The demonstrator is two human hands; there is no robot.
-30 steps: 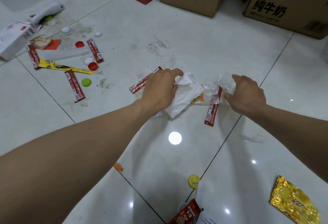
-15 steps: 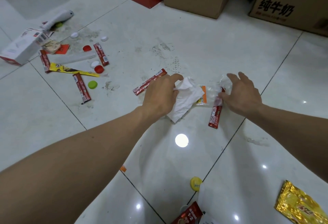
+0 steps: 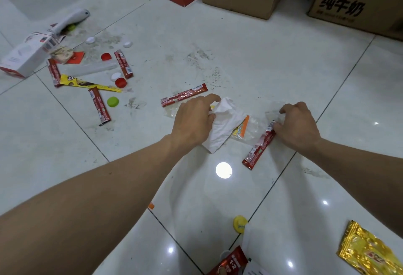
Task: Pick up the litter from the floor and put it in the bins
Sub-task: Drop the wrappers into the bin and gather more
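Right hand (image 3: pixel 296 124) had closed since 0.5 s ago: fingers that were spread over the clear film (image 3: pixel 255 125) were now bent, w/ thumb pinching the top end of the sachet (image 3: pixel 258 146). The sachet lay on the floor (image 3: pixel 239 56). Left hand (image 3: pixel 193 122) fingers were clamped on the tissue (image 3: pixel 226 126), also on the floor. Risks: end-only pinch, maybe w/ slick film caught in it, so sachet could slip. Tissue could drag the orange wrapper (image 3: pixel 241 129) under it. No bins in view.
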